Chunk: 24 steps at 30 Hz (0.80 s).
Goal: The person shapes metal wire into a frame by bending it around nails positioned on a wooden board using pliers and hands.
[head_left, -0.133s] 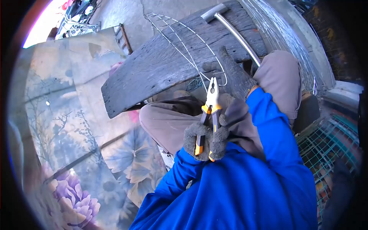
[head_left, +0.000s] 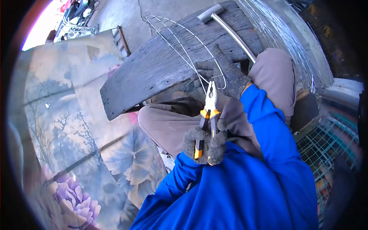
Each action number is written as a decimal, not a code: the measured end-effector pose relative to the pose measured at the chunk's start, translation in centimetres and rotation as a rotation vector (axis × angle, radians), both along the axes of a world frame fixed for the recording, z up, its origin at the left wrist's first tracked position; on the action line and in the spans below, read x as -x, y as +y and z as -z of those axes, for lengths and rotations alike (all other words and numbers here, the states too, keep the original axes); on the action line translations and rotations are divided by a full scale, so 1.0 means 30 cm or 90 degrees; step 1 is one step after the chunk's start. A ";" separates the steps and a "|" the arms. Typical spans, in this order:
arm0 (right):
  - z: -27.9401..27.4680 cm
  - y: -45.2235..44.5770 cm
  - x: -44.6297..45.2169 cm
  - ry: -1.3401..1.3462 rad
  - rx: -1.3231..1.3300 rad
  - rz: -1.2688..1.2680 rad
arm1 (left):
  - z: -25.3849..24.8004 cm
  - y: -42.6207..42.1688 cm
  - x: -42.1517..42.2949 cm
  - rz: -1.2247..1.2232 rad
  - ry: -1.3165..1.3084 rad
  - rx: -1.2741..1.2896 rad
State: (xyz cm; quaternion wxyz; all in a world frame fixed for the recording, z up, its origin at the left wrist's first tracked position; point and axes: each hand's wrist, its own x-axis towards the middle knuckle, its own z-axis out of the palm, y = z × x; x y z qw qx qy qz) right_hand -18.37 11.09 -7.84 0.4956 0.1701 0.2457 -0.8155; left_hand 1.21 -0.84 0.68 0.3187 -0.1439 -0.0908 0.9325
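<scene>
My left hand (head_left: 207, 145), in a dark grey glove, is wrapped round the black-and-yellow handles of a pair of pliers (head_left: 210, 100). The jaws point up and meet wire ends of a long, curved wire frame (head_left: 179, 37); whether they clamp the wire I cannot tell. My right hand (head_left: 232, 76), also gloved, is at the near end of that frame. Its fingers are stretched out and apart, one pointing up and another reaching left behind the wires. The frame slants over a dark wooden plank (head_left: 145, 73).
A metal hammer (head_left: 210, 14) lies on the plank, its handle running towards my right knee (head_left: 274, 76). Thin wire rods (head_left: 276, 34) lie in a bundle at the right. Green wire mesh (head_left: 326, 153) stands lower right. A flowered sheet (head_left: 88, 134) covers the floor at left.
A finger of my right hand reaches further left behind the wires. The pliers sit slightly lower in view, and the whole scene has shifted a little left.
</scene>
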 end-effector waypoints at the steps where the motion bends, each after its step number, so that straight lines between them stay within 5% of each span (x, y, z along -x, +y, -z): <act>1: -0.006 -0.005 -0.005 -0.003 0.004 0.000 | -0.004 -0.001 -0.009 -0.002 -0.007 0.001; 24: -0.069 -0.038 -0.002 -0.064 0.047 -0.036 | 0.006 0.031 -0.045 0.019 -0.044 0.118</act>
